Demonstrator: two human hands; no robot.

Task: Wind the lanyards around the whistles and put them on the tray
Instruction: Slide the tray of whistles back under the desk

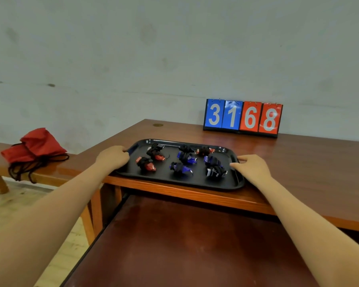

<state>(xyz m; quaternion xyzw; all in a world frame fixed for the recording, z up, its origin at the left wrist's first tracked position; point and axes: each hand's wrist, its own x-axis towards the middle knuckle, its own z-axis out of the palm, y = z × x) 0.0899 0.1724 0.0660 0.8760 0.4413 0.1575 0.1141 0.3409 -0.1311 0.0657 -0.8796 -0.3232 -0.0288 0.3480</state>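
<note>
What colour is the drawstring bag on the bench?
Red, with black cords; the drawstring bag shows clearly in the head view.

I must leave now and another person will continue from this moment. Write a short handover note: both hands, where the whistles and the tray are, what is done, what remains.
Left hand grips the left edge of the black tray; right hand rests on its right edge, fingers mostly straight.
The tray lies on the wooden table, at its near edge.
Seven wound whistles lie on the tray: red, blue and one black-and-white, each with its lanyard wrapped round it.
Done: no loose whistle is visible on the table.
Left: seemingly only to place the tray.
</note>
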